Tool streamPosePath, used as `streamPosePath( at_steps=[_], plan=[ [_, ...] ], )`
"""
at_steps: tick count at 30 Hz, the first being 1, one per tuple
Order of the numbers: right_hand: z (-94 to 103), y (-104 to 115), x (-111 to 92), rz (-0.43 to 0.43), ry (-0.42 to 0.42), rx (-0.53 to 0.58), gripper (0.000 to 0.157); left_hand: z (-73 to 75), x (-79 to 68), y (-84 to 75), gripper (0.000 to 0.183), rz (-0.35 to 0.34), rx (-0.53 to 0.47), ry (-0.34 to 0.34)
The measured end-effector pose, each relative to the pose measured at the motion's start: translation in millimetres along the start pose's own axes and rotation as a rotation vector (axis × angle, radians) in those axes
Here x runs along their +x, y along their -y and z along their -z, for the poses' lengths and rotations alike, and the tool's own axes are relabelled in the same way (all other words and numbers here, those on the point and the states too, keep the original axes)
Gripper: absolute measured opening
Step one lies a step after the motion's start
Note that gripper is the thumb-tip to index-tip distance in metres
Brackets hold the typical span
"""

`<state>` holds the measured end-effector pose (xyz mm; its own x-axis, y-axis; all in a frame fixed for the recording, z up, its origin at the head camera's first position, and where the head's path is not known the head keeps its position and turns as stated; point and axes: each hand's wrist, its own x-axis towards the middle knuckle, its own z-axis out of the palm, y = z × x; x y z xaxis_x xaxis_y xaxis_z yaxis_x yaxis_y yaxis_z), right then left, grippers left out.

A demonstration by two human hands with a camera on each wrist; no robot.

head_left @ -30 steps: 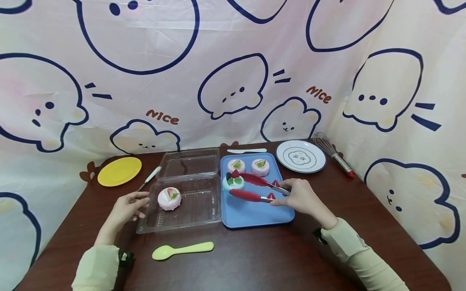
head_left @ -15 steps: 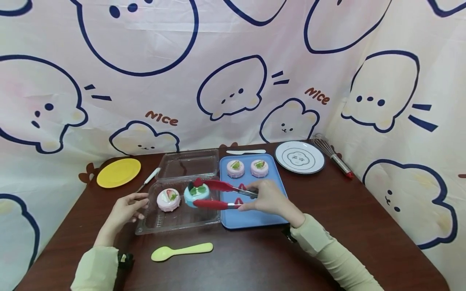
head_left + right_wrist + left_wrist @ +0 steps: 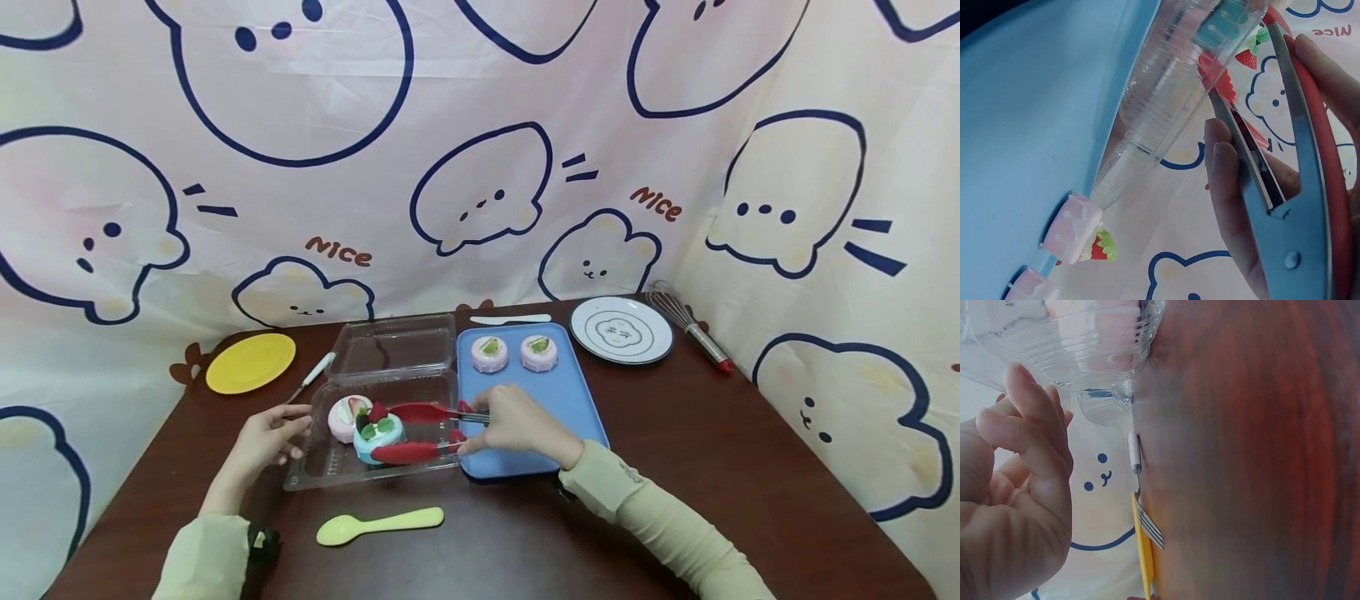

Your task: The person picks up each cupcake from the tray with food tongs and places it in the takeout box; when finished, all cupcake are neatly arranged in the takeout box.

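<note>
My right hand (image 3: 519,423) grips a pair of red-tipped metal tongs (image 3: 1290,250). Between the tongs' red ends sits a small blue toy cake (image 3: 369,448), topped with berries and green leaves. It is over the clear plastic container (image 3: 431,392), whose lid lies folded back. Right behind it in the container is a pink toy cake (image 3: 341,427), partly covered in the head view. Beside the container's left edge is my left hand (image 3: 261,442), fingers loosely bent; whether they touch the rim I cannot tell.
A blue tray (image 3: 573,404) bears two pink cakes (image 3: 490,355). Around lie a yellow plate (image 3: 251,362), a fork (image 3: 1137,465), a white knife (image 3: 510,319), a white plate (image 3: 621,330), a whisk (image 3: 693,327) and a yellow-green spoon (image 3: 380,525).
My right hand has carried the blue cake in the tongs leftward from the tray to the container, in front of the pink cake. The left hand has stayed at the container's edge.
</note>
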<state>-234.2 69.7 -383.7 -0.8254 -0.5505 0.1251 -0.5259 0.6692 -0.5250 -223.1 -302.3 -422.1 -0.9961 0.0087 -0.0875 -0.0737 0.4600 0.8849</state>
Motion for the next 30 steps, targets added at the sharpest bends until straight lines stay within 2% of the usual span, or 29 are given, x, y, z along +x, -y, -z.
streamPosePath(
  at_steps=[13,21,24,30],
  plan=[
    [-4.6,5.6,12.8,-0.01,0.05,-0.047,0.051,2.2,1.2,2.4,0.048,0.014,-0.004,0.005],
    [-4.8,11.9,17.5,0.015,0.086,-0.08,0.049,0.4,1.7,4.2,0.049,0.007,-0.022,0.004],
    [-5.6,13.3,19.3,0.027,0.092,-0.094,0.054,1.2,6.0,11.5,0.056,0.005,-0.037,0.008],
    [-8.8,13.4,22.3,0.042,0.096,-0.107,0.058,3.4,23.1,41.4,0.091,-0.015,-0.082,0.002]
  ],
)
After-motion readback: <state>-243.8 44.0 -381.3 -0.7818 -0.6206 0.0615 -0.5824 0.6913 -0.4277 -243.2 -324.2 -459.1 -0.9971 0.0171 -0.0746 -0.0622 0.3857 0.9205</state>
